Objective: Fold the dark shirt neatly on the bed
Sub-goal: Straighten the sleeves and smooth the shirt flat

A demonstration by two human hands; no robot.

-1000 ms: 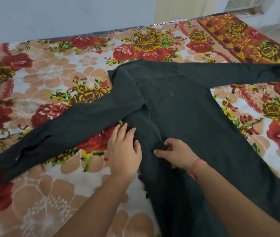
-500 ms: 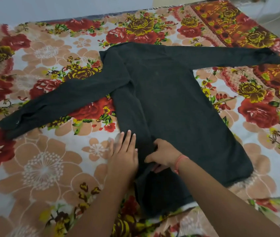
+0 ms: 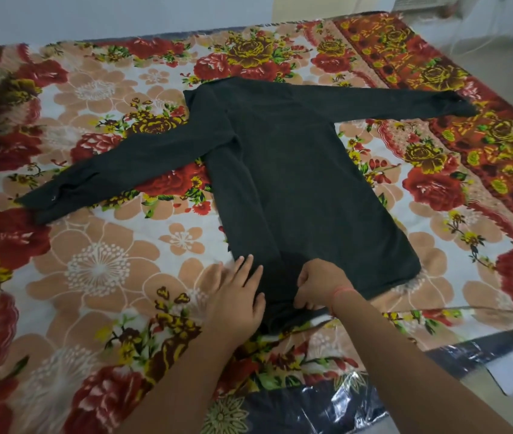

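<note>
Pressing dark shirt point(image 3: 296, 183) hem with straight-fingered left hand point(image 3: 236, 303); pinching it in curled right hand point(image 3: 318, 286); floral bedspread point(image 3: 98, 270) beneath.

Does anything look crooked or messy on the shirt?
Yes. The dark shirt has uneven sleeves: the left sleeve slants down toward the person, the right sleeve sticks almost straight out. Its hem bunches under the right hand.
</note>
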